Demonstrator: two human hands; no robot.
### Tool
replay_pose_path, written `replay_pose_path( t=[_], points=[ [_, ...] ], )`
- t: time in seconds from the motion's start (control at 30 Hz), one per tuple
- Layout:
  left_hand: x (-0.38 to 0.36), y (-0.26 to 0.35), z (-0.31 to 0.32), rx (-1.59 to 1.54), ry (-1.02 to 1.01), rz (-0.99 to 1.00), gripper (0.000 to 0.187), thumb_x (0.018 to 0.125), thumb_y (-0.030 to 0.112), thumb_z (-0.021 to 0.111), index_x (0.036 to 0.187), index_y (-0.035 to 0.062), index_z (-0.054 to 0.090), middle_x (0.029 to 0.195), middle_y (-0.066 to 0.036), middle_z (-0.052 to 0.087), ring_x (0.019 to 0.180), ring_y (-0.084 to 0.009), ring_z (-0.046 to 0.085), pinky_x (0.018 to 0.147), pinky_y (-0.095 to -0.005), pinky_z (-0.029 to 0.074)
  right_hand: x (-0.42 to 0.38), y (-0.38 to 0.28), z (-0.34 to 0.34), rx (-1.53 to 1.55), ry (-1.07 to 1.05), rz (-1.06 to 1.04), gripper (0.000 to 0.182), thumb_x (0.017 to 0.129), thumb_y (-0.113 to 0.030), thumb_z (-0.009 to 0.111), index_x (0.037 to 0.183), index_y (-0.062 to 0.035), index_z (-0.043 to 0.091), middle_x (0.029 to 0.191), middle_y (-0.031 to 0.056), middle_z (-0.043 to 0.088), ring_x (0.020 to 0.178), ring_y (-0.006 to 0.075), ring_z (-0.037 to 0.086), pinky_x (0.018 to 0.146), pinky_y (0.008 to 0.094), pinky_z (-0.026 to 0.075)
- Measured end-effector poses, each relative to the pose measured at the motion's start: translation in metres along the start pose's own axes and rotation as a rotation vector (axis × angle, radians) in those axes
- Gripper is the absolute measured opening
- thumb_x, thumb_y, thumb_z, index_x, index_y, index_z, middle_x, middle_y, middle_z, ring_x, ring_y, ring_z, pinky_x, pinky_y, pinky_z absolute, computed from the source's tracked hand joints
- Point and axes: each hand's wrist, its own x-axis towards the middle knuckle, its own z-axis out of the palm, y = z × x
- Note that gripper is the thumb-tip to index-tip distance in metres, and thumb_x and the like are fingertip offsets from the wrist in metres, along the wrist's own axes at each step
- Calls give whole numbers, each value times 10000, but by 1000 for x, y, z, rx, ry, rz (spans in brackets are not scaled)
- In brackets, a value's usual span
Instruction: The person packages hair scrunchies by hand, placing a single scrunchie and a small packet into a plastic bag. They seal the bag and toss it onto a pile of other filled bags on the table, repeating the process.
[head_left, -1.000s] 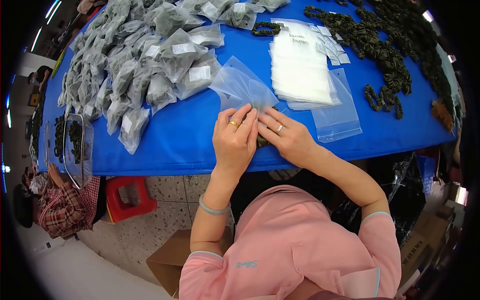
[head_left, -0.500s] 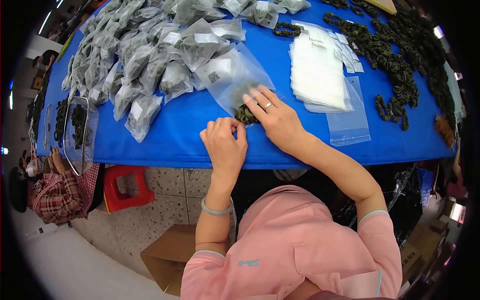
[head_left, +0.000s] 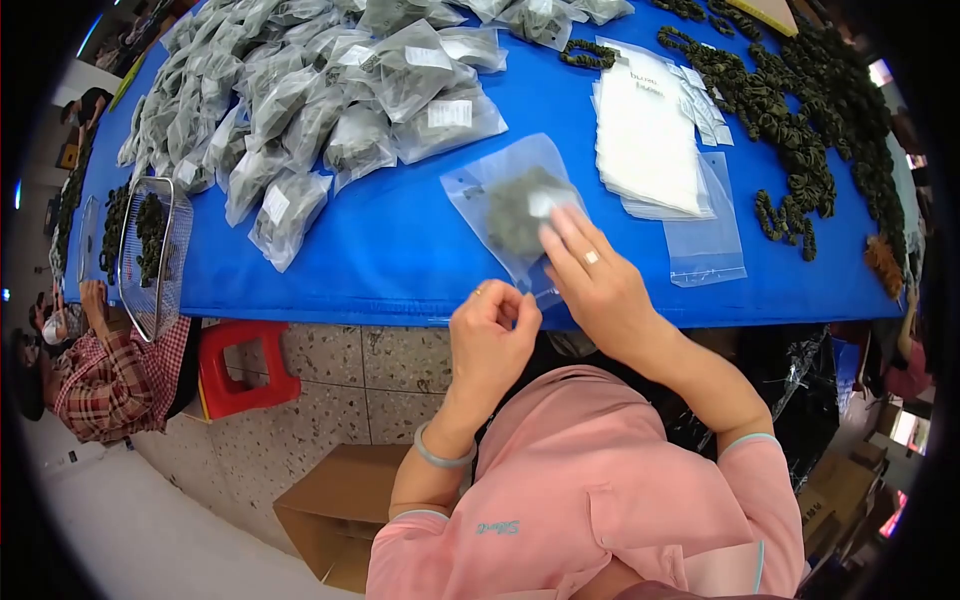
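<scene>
A frosted plastic bag [head_left: 515, 205] lies near the table's front edge with a dark green scrunched bundle inside and a white label on it. My right hand [head_left: 597, 272] rests with its fingers on the bag's right side, slightly blurred. At the bag's lower opening my left hand [head_left: 495, 330] is closed, thumb and forefinger pinched near the bag's edge; what lies between them is too small to tell. Many filled, labelled bags [head_left: 360, 140] are heaped at the left. A stack of flat empty bags [head_left: 648, 140] lies right of my right hand.
Dark green scrunchies [head_left: 790, 140] are piled at the right on the blue table [head_left: 350, 270]. At the left stand a wire basket [head_left: 160, 250] and a person in a checked shirt [head_left: 105, 390]. Below are a red stool [head_left: 245, 370] and a cardboard box [head_left: 335, 510].
The bundle, earlier at the bag's opening under my right hand, is now deeper inside the bag. Both hands have moved right and toward my body. A filled bag beside the heap is now uncovered.
</scene>
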Motion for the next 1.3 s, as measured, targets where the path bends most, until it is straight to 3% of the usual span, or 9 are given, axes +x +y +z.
replay_pose_path(
  t=[0.07, 0.2, 0.27, 0.4, 0.57, 0.7, 0.87, 1.07, 1.3],
  points=[
    [-10, 1, 1, -59, -57, -70, 157, 805, 3, 665, 699, 38, 555, 580, -10, 527, 473, -118, 412, 465, -254, 365, -13, -1, -12, 44, -10, -27, 631, 739, -1, 746, 1329, -9, 519, 1396, 186, 521, 1291, 340, 527, 1012, 356, 475],
    [-25, -2, 5, -143, -104, -112, 170, 829, 11, 654, 695, 37, 553, 555, -6, 536, 461, -98, 419, 457, -237, 361, -8, 6, -25, -9, 112, 207, 633, 740, -107, 779, 1315, -32, 526, 1300, 195, 568, 1110, 330, 617, 877, 314, 530],
    [-28, -5, 6, -147, -102, -118, 162, 844, 16, 653, 709, 36, 566, 567, 1, 537, 478, -84, 415, 464, -225, 353, -1, 15, -3, -41, 145, 268, 689, 678, -138, 830, 1302, -74, 542, 1210, 147, 612, 973, 292, 649, 817, 298, 537],
    [-32, -10, 7, -173, -89, -143, 143, 887, 33, 652, 753, 32, 603, 604, 24, 539, 527, -44, 405, 486, -189, 328, 8, 27, 16, -44, 38, 508, 690, 690, -125, 823, 1314, -96, 529, 1147, 93, 629, 941, 277, 657, 798, 322, 534],
    [-32, -11, 9, -287, -80, -250, 96, 906, 52, 655, 819, 11, 654, 602, 19, 550, 523, -43, 434, 481, -178, 331, -14, 20, -5, 64, 49, 594, 509, 719, -105, 803, 1196, -105, 625, 1039, 41, 632, 867, 220, 629, 744, 299, 511],
    [-31, -9, 6, -405, -122, -334, 100, 909, 65, 660, 854, -15, 685, 609, -5, 583, 515, -52, 452, 490, -186, 377, -38, 8, -19, 200, 78, 170, 257, 751, -76, 775, 1000, -96, 711, 912, 22, 615, 772, 178, 563, 675, 273, 478],
    [-37, -18, 8, -412, -109, -337, 133, 941, 90, 633, 868, -6, 690, 615, -13, 586, 492, -51, 435, 461, -182, 361, -46, -10, 6, 342, 54, 141, 87, 761, -59, 761, 834, -92, 727, 835, 8, 593, 738, 155, 507, 654, 249, 445],
    [-34, -10, 9, -607, -136, -510, 192, 964, 176, 627, 878, 15, 688, 576, -12, 555, 448, -51, 394, 406, -166, 301, -45, -9, 8, 367, -21, 163, 108, 756, -65, 767, 848, -100, 724, 835, -1, 596, 757, 163, 516, 681, 263, 449],
    [-29, -9, 13, -818, -168, -674, 221, 977, 196, 597, 823, 49, 657, 546, 9, 493, 426, -42, 339, 384, -161, 260, -47, -13, 9, 240, 135, 17, 102, 764, -77, 766, 853, -103, 723, 842, -6, 602, 766, 168, 530, 729, 286, 459]
  ],
)
